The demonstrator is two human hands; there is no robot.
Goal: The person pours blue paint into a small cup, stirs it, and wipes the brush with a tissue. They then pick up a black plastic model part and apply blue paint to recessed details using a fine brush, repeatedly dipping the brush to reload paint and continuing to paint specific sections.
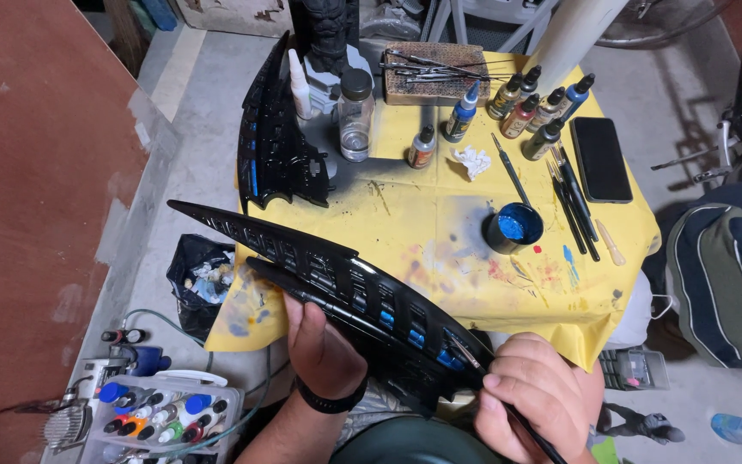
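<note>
— What's in the hands?

— The left hand (324,348) is under a long black wing-shaped piece (337,283) with rows of slots, its fingers wrapped up behind it and clenched on the lower edge; the piece is held in the air in front of the counter (440,249), tilted, its thin tip pointing up and left, its wide end down by the right hand (538,395); some of the slots near that wide end are blue.

— And the right hand?

— Its fingers are pinched on a thin brush (508,408); the handle runs down past the wrist, and the tip sits against the wide end of the piece, right by the blue slots.

— What's on the counter?

— A yellow cloth stained with paint covers it; a second black wing piece (276,142) stands near the far left corner; just beside that are a clear glass jar (355,116) and a white squeeze bottle (301,86); a small pot of blue paint (513,228) sits toward the near right, well apart from the hands; a cluster of small paint bottles (538,103) stands at the far right, with a dark phone (601,159) lying flat beside them and several brushes (573,202) between the phone and the pot; a brown block (435,73) at the back carries thin metal tools.

— Anything on the floor?

— A clear box of paint bottles (161,417) at lower left; a black bag (197,279) tucked by the counter's left edge.
</note>
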